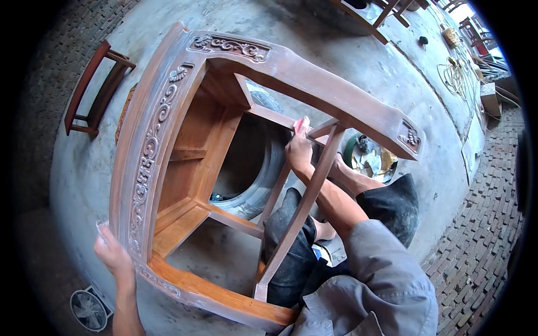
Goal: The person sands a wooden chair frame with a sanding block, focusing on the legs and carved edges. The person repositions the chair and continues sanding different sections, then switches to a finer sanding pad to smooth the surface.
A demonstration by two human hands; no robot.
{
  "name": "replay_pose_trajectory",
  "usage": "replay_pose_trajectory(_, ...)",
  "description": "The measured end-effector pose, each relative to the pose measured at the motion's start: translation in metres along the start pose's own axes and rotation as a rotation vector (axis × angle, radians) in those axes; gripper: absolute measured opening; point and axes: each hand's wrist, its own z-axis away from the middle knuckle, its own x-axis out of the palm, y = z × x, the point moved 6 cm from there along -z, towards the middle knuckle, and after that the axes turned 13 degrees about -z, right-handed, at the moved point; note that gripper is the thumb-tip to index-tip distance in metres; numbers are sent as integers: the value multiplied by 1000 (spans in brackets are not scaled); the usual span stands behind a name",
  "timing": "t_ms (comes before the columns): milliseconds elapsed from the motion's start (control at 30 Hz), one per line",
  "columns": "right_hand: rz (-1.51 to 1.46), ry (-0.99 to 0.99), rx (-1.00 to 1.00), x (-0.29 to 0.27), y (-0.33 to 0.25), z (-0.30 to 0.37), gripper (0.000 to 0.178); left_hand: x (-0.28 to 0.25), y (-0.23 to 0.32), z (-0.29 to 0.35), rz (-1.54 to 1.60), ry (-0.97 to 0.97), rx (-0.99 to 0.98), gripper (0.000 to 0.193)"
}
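Note:
A large wooden furniture frame [277,73] with carved scrollwork stands tilted in front of me. Its outer faces look pale and dusty, and orange-brown wood lines the inside. At its lower left corner, my left hand [115,252] grips the outer edge, some of its fingers hidden. Farther right, my right hand [300,151] reaches over a slanting bar [305,204] to a cross rail [269,116]. Between its closed fingers is a small folded pink and white piece [303,124], touching the rail; its material is unclear.
Beneath the frame lies a tyre [268,168]. A round container of scraps [370,159] sits beside my foot. On the left are a small red-brown wooden frame [92,84] and a fan [89,309]. Brick paving [476,269] borders the concrete at right, near coiled cable [455,78].

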Motion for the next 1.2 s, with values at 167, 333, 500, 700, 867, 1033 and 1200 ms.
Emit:
replay_pose_trajectory(167, -76, -149, -106, -12, 70, 33, 64, 8, 21, 0, 5, 33, 80, 49)
replay_pose_trajectory(333, -169, 90, -445, -136, 23, 145, 67, 12, 15, -6, -55, 54, 89, 51)
replay_pose_trajectory(500, 4, 306, -634, -303, -73, 177, 50, 15, 41, -15, -128, 49, 155, 67)
replay_pose_trajectory(700, 110, 275, -814, -311, -123, 138, 45, 18, 80, -30, -188, -24, 277, 64)
replay_pose_trajectory(867, 145, 421, -839, -289, -135, 142, 46, 11, 77, -23, -136, 38, 277, 67)
replay_pose_trajectory(1033, 199, 361, -795, -298, -150, 128, 48, 20, 68, -30, -175, 50, 316, 60)
replay_pose_trajectory(1200, 395, 270, -917, -308, -132, 141, 51, 16, 73, -24, -164, 59, 265, 63)
